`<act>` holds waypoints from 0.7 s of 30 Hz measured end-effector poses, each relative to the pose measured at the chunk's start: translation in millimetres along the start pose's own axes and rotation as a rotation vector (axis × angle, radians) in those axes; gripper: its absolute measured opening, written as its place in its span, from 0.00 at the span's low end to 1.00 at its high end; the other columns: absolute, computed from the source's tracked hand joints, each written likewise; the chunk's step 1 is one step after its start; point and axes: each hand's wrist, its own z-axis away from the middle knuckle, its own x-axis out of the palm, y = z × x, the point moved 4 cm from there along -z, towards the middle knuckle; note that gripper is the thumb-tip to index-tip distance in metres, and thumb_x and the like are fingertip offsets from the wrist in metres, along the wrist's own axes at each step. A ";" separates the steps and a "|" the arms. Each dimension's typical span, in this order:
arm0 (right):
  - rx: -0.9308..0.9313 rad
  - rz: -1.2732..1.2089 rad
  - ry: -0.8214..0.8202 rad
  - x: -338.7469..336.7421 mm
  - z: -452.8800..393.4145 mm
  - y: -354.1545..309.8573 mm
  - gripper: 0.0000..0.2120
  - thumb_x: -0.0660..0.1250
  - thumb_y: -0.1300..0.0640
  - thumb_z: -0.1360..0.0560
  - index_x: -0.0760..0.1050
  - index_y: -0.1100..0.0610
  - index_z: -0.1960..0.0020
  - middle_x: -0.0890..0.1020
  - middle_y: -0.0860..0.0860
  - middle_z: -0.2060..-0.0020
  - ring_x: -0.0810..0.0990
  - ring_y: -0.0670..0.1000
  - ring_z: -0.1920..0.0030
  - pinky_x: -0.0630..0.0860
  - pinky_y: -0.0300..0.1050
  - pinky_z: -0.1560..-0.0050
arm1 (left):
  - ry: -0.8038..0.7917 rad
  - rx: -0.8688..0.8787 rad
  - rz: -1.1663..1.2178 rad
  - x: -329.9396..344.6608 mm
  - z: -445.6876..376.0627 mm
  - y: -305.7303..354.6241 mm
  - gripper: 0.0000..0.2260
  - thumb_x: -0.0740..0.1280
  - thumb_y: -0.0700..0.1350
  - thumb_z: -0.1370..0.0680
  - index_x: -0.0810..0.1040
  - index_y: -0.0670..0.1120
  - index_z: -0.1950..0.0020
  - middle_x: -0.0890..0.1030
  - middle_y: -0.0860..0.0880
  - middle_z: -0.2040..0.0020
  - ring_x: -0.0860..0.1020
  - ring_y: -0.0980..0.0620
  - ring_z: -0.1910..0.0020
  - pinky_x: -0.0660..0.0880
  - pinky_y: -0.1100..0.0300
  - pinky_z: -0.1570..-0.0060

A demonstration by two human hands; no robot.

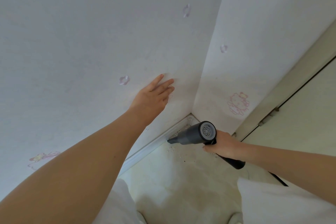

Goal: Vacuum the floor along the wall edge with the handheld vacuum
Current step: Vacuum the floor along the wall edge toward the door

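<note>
My right hand (222,144) grips the handle of a dark grey handheld vacuum (192,134). Its narrow nozzle points left and touches the floor at the white baseboard (154,144), close to the room corner. The handle end sticks out below my hand. Small specks of debris (175,151) lie on the pale floor (181,178) under the nozzle. My left hand (153,94) rests flat on the left wall (81,42) with straight fingers, above the baseboard.
A second wall (245,42) with pink cartoon wallpaper meets the left wall at the corner. A cream door (300,114) with a hinge and its frame stand at the right. My knees in white cloth fill the bottom of the view.
</note>
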 end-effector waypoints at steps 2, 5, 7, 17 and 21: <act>0.003 -0.013 -0.001 -0.7 -0.2 2.0 0.11 0.70 0.56 0.29 0.70 0.51 0.50 0.78 0.49 0.57 0.76 0.49 0.55 0.69 0.38 0.57 | -0.003 0.000 0.002 -0.2 -0.1 0.0 0.33 0.62 0.51 0.19 0.49 0.47 0.19 0.41 0.45 0.19 0.34 0.40 0.22 0.25 0.37 0.35; 0.021 -0.032 0.007 -1.9 -1.7 7.6 0.11 0.70 0.56 0.30 0.72 0.52 0.50 0.79 0.49 0.58 0.77 0.49 0.57 0.70 0.37 0.61 | -0.002 -0.005 0.006 -0.2 0.2 -0.5 0.33 0.62 0.51 0.19 0.50 0.47 0.19 0.42 0.45 0.19 0.34 0.40 0.22 0.25 0.37 0.35; 0.039 -0.050 -0.004 -0.6 -2.0 11.6 0.11 0.71 0.56 0.31 0.74 0.52 0.50 0.79 0.49 0.59 0.77 0.48 0.59 0.71 0.36 0.62 | 0.003 -0.003 0.008 -0.9 0.4 -0.8 0.32 0.62 0.50 0.18 0.50 0.47 0.19 0.42 0.46 0.19 0.34 0.40 0.22 0.25 0.37 0.35; 0.048 -0.073 -0.090 5.6 5.0 15.6 0.11 0.72 0.54 0.32 0.74 0.49 0.52 0.80 0.46 0.60 0.77 0.44 0.60 0.70 0.35 0.62 | 0.005 -0.005 0.007 -0.4 0.2 0.1 0.32 0.62 0.51 0.18 0.51 0.47 0.19 0.42 0.46 0.19 0.34 0.40 0.22 0.25 0.37 0.34; 0.041 -0.064 -0.087 2.9 5.5 16.6 0.08 0.71 0.55 0.32 0.74 0.50 0.56 0.79 0.47 0.63 0.77 0.46 0.62 0.73 0.38 0.59 | 0.003 -0.006 0.002 -0.6 0.5 0.1 0.32 0.62 0.51 0.19 0.51 0.48 0.19 0.41 0.46 0.19 0.33 0.40 0.23 0.25 0.36 0.34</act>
